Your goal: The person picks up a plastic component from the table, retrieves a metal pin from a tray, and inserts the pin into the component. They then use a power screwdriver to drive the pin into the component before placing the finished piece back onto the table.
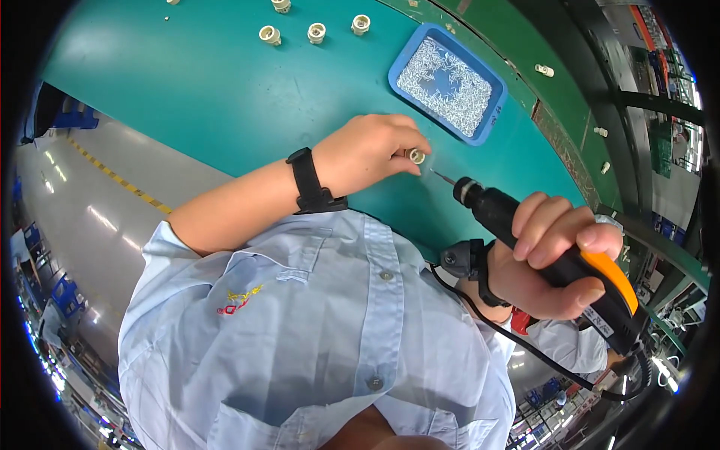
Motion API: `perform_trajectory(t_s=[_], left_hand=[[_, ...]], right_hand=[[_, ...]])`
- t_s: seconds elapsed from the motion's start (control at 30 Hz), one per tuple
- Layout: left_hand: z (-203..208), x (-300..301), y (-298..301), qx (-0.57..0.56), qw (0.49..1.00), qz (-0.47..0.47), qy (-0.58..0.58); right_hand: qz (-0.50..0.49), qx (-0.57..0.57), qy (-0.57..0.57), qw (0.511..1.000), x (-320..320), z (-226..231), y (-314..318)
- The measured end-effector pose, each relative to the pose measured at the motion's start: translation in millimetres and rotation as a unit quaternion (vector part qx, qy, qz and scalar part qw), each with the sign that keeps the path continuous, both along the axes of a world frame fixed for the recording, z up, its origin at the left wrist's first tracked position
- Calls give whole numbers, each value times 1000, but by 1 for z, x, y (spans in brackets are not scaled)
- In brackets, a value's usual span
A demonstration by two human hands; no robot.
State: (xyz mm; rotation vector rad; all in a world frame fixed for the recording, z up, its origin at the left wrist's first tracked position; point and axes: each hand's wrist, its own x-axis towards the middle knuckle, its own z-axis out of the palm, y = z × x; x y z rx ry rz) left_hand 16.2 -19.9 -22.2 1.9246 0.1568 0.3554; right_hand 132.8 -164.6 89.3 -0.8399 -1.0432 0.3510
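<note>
My left hand (364,154) pinches a small cream-coloured cylindrical fitting (417,157) between thumb and fingers, its open end showing. Wrapped in my right hand (559,247) is a black and orange electric screwdriver (499,212), its cable trailing from the rear end. The thin bit points left toward the fitting, with a small gap between them. Beyond my hands, a blue tray (399,88) holds many small shiny metal pieces, apparently screws or pins. Both wrists wear black straps.
Several similar cream fittings (316,33) stand on the green table mat (165,82) at the far side. More lie on the green strip (544,70) at the right, beside a dark metal frame. The black cable (517,341) loops below my right forearm. Another person's light sleeve (566,346) shows at the lower right.
</note>
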Motion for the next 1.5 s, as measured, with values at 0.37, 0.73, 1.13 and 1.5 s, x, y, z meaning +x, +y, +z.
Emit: perform_trajectory(t_s=[0.37,0.73,1.13,1.5], left_hand=[[-3,4,-1,-62,996,0,71],[-1,3,0,-78,993,3,83],[8,2,4,-67,992,-16,109],[1,3,1,52,999,3,7]], right_hand=[[-46,-87,-18,995,2,-23,29],[-32,-117,-23,992,0,-22,34],[-4,-141,-45,989,0,-22,42],[1,-53,-5,999,11,-2,22]])
